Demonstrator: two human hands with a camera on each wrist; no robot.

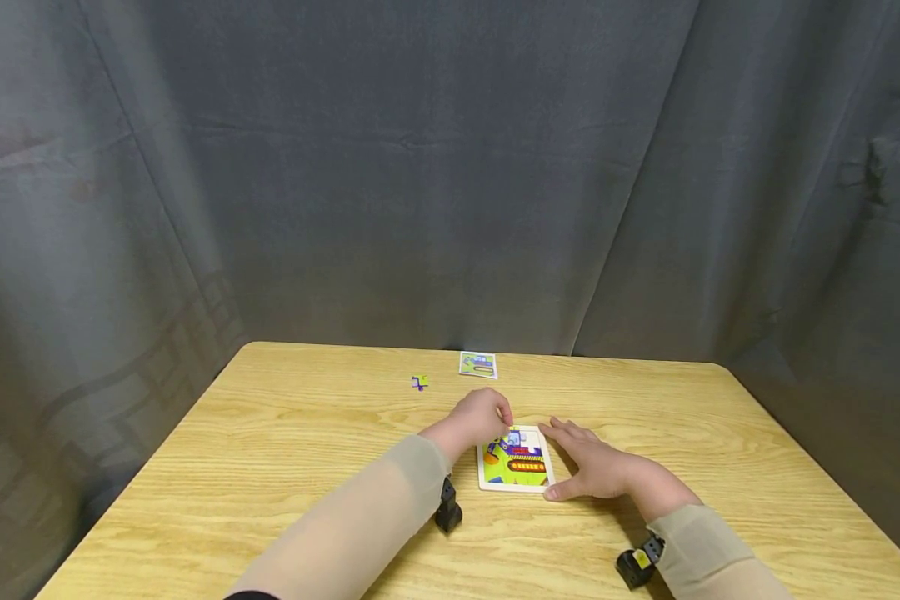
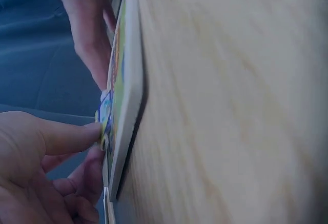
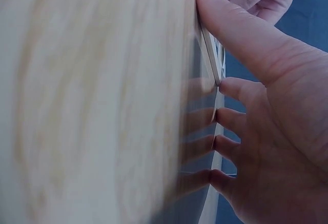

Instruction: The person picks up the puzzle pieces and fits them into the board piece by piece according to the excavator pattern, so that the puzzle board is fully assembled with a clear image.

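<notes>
a small rectangular puzzle board (image 1: pixel 515 485) with a pale raised frame lies flat on the wood-grain table (image 1: pixel 285 450), near its middle, and holds bright pieces in green, orange, blue and red that fill most of the tray (its upper part shows some white, bare-looking patches). the left hand (image 1: pixel 482 419) hovers over the tray's far left corner, fingers curled together and pinching a small blue and white puzzle piece (image 2: pixel 104 112) against the picture surface; the left wrist view shows a fingertip pressed flat on that thin, card-like piece. the right hand (image 1: pixel 594 465) lies along the tray's right edge, fingers straight and slightly spread on the tabletop, thumb laid against the near right corner of the frame; the right wrist view shows the thumb (image 3: pixel 241 29) touching the thin edge while the other fingertips rest on the glossy wood. farther back on the table sits a small printed reference card (image 1: pixel 477 364), and to its left, apart from it, a loose purple and yellow puzzle piece (image 1: pixel 419 382). a grey, softly creased cloth backdrop (image 1: pixel 450 167) hangs behind.
</notes>
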